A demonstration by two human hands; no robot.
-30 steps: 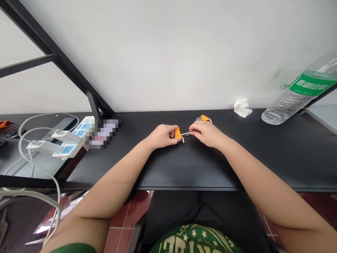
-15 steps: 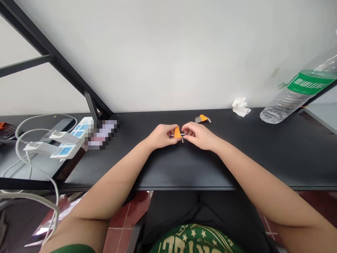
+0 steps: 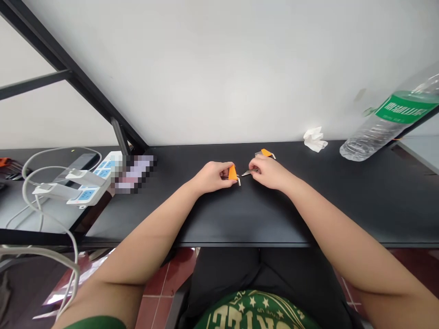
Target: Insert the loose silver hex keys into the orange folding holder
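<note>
My left hand [image 3: 216, 177] pinches an orange hex key holder [image 3: 232, 172] between thumb and fingers. A bent silver hex key [image 3: 239, 181] sticks out of the holder's right side. To the right, apart from the holder, my right hand [image 3: 269, 170] is closed on thin metal hex keys [image 3: 246, 173], whose tips point left. Its fingers hide most of them, and whether they rest on the table I cannot tell. Just behind my right hand lies a second orange hex key set [image 3: 266, 152], partly covered by that hand.
On the black table [image 3: 212, 219], crumpled white tissue [image 3: 314, 139] and a large plastic bottle [image 3: 370, 132] stand at the back right. To the left are a white power strip [image 3: 98, 180] with chargers and cables, a blurred-out item [image 3: 135, 173] and a black frame [image 3: 85, 96].
My right hand has moved right, away from the orange holder, to the loose metal keys, and now partly covers the second set. My left hand keeps the holder in nearly the same place.
</note>
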